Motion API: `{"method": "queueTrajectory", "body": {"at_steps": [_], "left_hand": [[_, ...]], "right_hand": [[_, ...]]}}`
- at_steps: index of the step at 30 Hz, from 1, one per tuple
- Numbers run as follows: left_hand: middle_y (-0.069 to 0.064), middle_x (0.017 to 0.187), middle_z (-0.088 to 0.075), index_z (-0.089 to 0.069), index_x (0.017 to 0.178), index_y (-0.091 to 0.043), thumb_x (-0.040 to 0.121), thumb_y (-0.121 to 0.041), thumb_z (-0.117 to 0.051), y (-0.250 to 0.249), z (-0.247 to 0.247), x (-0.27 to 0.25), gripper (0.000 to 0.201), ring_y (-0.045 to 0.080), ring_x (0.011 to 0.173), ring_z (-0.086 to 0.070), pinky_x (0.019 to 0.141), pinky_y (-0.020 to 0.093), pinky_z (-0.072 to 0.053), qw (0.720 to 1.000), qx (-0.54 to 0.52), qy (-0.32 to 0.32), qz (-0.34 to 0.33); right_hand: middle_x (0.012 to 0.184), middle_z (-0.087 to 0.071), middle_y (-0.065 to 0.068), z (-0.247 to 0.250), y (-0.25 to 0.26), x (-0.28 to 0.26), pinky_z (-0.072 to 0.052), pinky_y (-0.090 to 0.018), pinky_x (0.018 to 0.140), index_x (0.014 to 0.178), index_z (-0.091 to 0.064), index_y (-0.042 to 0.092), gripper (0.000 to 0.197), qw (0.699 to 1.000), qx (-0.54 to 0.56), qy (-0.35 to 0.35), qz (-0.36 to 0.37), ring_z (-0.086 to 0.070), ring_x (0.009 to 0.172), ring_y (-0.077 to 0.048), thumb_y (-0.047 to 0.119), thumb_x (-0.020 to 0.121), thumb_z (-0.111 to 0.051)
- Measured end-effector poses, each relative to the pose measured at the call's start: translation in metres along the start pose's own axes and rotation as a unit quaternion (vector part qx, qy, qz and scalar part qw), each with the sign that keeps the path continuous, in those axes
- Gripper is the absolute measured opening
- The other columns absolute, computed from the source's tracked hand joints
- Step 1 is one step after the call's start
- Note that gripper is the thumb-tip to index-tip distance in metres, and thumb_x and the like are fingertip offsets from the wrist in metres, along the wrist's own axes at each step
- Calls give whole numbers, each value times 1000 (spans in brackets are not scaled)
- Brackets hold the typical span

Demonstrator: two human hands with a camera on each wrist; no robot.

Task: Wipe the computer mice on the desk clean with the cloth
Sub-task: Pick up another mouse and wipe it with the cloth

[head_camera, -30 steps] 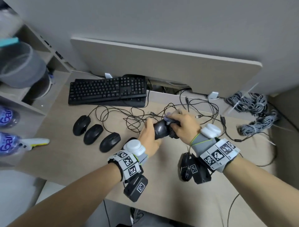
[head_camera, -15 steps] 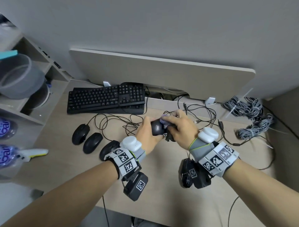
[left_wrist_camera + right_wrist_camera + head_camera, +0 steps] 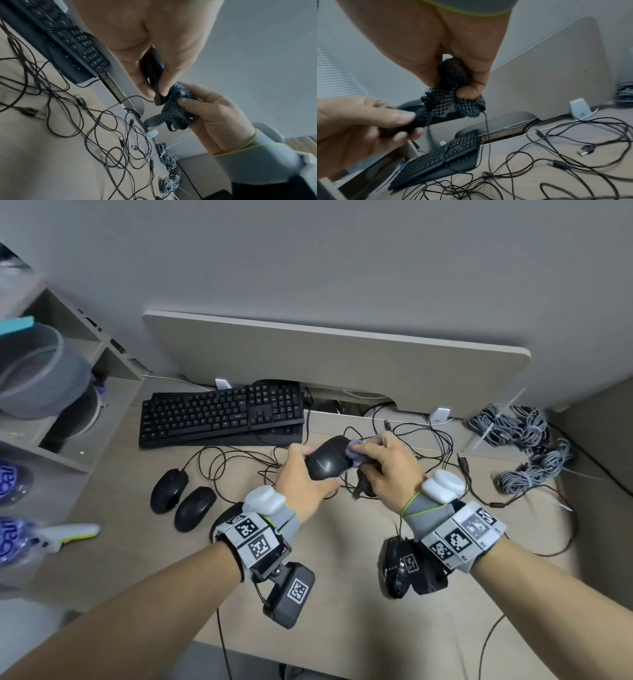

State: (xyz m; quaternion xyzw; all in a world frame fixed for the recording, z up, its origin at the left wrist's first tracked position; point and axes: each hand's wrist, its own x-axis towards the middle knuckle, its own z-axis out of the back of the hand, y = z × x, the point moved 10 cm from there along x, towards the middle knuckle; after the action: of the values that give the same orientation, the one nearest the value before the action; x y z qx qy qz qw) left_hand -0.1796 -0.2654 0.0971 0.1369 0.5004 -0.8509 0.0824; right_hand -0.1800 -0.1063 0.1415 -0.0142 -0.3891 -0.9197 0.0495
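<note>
My left hand [image 3: 303, 475] grips a black wired mouse [image 3: 328, 459] by its sides and holds it above the desk, top up. My right hand [image 3: 390, 465] clutches a bunched checked cloth [image 3: 356, 454] and presses it against the mouse's front right end. In the left wrist view the cloth [image 3: 175, 112] hangs from the right hand beside the mouse [image 3: 154, 75]. In the right wrist view the cloth [image 3: 453, 100] lies on the mouse [image 3: 412, 121]. Two more black mice [image 3: 168, 489] [image 3: 194, 507] lie at the left, and a third [image 3: 222, 517] is half hidden by my left wrist.
A black keyboard [image 3: 222, 412] lies at the back of the desk under a beige divider panel [image 3: 342, 364]. Tangled black cables [image 3: 418, 440] spread below my hands. Bundled grey cables [image 3: 527, 446] sit at the right. A spray bottle [image 3: 51, 537] and a shelf unit [image 3: 68, 419] stand at the left.
My left hand has turned the mouse so that more of its top shows. The cloth in my right hand has slid along it toward the front end.
</note>
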Motion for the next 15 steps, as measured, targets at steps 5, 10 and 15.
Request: {"method": "queueTrajectory", "body": {"at_steps": [5, 10, 15], "left_hand": [[2, 103, -64, -49, 113, -18, 69, -17, -85, 0, 2, 0, 57, 23, 96, -64, 85, 43, -53, 1000, -26, -13, -2], [-4, 103, -61, -46, 111, -23, 72, -17, -83, 3, 1, -3, 54, 19, 99, -61, 87, 34, -50, 1000, -28, -7, -10], [-11, 97, -59, -45, 107, -27, 71, -13, -83, 1, 0, -4, 54, 18, 96, -60, 81, 27, -47, 999, -34, -3, -19]], "right_hand": [[94, -55, -5, -15, 24, -15, -37, -16, 73, 108, -67, 16, 33, 997, 21, 42, 62, -52, 86, -13, 5, 78, -60], [100, -58, -9, -2, -11, -3, -38, -23, 80, 112, -65, 14, 39, 1000, -5, 13, -28, -56, 97, -23, -2, 77, -60], [100, -60, -9, -3, -14, -6, -35, -18, 80, 111, -66, 13, 38, 1000, 15, 20, -14, -57, 96, -26, -3, 76, -62]]}}
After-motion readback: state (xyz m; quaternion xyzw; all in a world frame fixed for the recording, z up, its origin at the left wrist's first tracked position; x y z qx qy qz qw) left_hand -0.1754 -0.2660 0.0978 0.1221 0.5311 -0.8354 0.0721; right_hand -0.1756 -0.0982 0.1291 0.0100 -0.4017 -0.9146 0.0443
